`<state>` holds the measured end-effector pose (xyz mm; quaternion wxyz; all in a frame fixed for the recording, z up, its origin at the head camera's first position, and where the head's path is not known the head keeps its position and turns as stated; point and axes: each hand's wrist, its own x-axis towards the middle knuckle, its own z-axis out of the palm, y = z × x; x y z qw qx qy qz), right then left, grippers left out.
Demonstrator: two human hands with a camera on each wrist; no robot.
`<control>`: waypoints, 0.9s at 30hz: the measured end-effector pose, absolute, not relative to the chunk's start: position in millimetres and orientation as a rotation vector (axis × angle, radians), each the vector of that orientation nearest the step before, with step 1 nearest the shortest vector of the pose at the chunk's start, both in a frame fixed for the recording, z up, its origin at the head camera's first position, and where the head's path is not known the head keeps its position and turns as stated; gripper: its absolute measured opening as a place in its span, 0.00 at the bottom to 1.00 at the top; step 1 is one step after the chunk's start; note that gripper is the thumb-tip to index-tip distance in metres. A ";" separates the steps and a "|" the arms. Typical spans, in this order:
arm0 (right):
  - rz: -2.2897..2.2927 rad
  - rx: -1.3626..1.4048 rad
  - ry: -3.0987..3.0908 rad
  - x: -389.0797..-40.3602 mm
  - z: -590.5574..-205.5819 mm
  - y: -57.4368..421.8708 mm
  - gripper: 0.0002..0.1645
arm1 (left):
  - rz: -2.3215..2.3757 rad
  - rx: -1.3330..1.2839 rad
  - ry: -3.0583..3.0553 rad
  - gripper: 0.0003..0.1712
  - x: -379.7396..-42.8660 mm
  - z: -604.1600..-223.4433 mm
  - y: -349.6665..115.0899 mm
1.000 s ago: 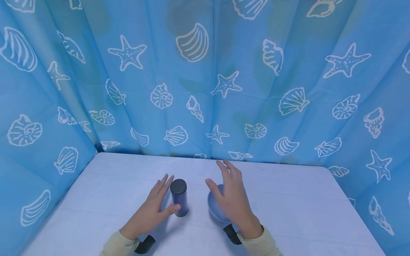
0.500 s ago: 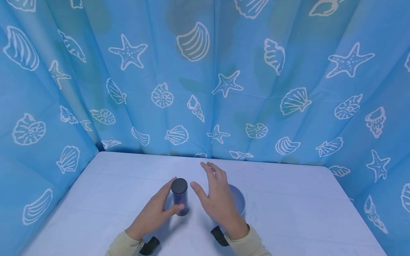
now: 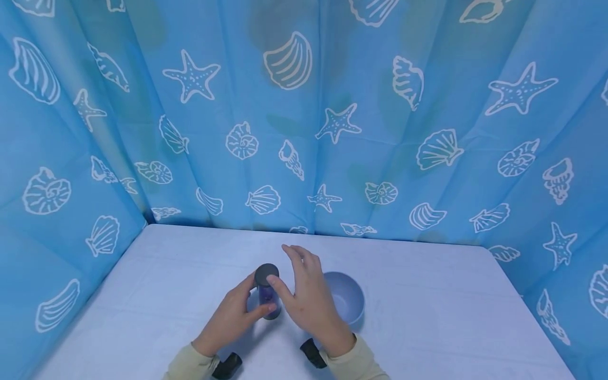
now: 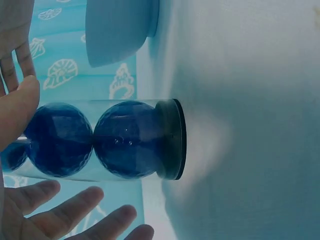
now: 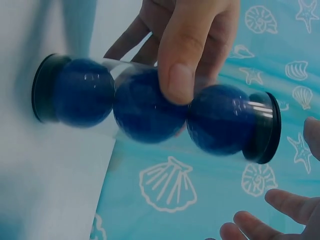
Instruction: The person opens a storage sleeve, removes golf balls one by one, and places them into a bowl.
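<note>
We see the tube (image 3: 267,295) between the two hands: just right of the left hand (image 3: 231,312), left of the right hand (image 3: 310,302). Its long axis runs upright from the table (image 3: 427,295). The left hand is nearer — thumb across the tube's front, fingers along its left side — but whether it grips we cannot tell. The right hand is loosely spread and holds nothing, its thumb overlapping the upper cap (image 3: 265,274) in the head view. The tube is clear, dark-capped at both ends, with three glossy blue balls (image 5: 147,110) stacked inside. A bowl (image 3: 349,298) sits just right of the right hand.
</note>
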<state>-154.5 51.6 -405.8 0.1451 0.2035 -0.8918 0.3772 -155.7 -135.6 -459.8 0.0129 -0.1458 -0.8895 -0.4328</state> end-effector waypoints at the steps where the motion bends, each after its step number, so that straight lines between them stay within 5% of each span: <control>1: 1.096 0.590 -2.571 -154.1 -405.4 50.5 0.39 | -1.356 -0.457 -2.767 0.42 -155.8 -460.0 -135.4; 8: 1.131 0.607 -2.591 -152.3 -406.6 43.6 0.39 | -1.398 -0.456 -2.754 0.33 -157.0 -461.1 -132.6; 27: 1.182 0.629 -2.590 -150.4 -410.1 33.4 0.38 | -1.354 -0.436 -2.811 0.32 -157.8 -454.5 -128.9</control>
